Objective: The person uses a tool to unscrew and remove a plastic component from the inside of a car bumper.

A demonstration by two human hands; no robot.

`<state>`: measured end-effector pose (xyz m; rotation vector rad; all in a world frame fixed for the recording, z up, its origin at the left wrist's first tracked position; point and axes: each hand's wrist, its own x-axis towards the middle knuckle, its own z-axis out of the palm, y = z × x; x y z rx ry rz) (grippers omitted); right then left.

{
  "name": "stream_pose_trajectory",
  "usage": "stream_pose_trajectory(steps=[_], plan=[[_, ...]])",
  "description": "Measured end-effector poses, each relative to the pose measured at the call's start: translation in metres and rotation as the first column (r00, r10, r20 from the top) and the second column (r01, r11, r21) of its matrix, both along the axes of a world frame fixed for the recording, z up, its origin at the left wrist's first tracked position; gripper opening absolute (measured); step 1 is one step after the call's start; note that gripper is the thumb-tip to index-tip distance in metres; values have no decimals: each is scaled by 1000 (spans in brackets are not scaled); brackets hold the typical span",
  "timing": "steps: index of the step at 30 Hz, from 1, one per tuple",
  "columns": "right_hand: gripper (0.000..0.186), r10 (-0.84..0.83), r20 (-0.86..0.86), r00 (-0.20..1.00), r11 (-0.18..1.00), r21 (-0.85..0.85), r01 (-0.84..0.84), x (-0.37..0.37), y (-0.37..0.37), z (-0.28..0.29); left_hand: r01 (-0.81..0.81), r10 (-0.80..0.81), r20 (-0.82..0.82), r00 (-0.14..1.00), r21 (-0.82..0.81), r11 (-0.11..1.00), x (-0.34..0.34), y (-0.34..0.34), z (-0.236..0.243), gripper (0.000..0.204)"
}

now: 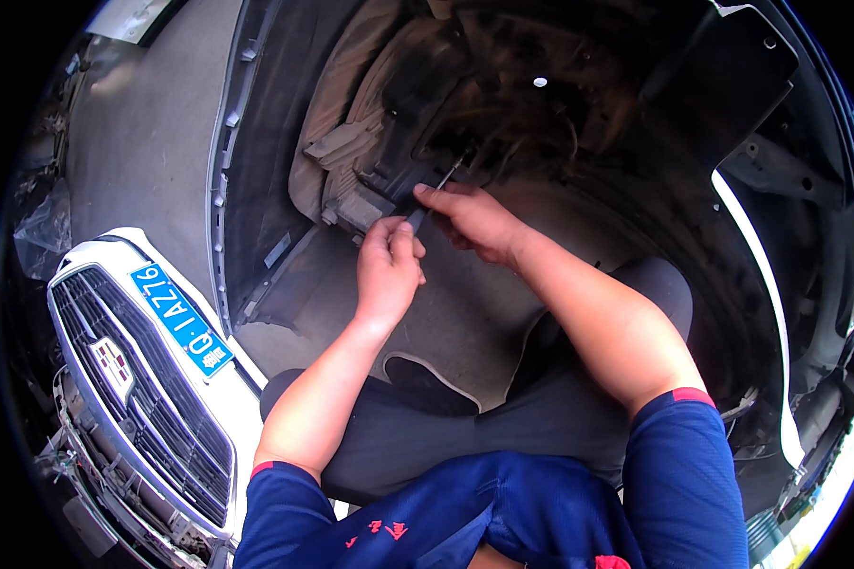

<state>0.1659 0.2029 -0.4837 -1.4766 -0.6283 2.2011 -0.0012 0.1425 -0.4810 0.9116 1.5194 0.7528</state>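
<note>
1. Head view: the tool [450, 174] points into the wheel arch [603, 71].
2. Left hand [389, 264], pinched shut, holds its handle [417, 218]; right hand [485, 224], loosely curled, grip unclear.
3. Looks light, stiff; handle's best for holding.

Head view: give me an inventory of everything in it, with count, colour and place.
Thin tool: one, metallic shaft, centre, at both hands
Wheel housing: one, dark, top centre
White-edged body panel: one, right
Curved panel: one, black, left of centre
Bumper: one, white, lower left
Grille: one, dark, in the bumper
Plate: one, blue, on the bumper
Clear plastic: count unclear, far left
Floor: grey, upper left
Left hand: one, bare, centre, gripping the tool
Right hand: one, bare, centre, grip unclear
</note>
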Motion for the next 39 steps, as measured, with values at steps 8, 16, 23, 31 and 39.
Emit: stream_pose_trajectory(steps=[8,16,23,31,39], plan=[[30,-34,11,999,998,55,33,-4,-2,-10,-70,70,6,998,1,998,9,-5,-2,36],[24,1,-13,1000,1000,31,-1,-1,-5,-16,-253,310,200,930,-265,930,8,9,9,36],[27,-27,-173,985,999,-25,23,3,-2,-20,-94,245,373,895,-379,921,-18,15,4,31],[29,0,-57,998,1000,-6,0,-2,-2,-10,-120,177,213,961,-254,960,-11,2,-11,36],[33,-11,35,999,1000,12,11,-2,-2,-2,-52,54,-24,998,84,995,8,-1,9,35]])
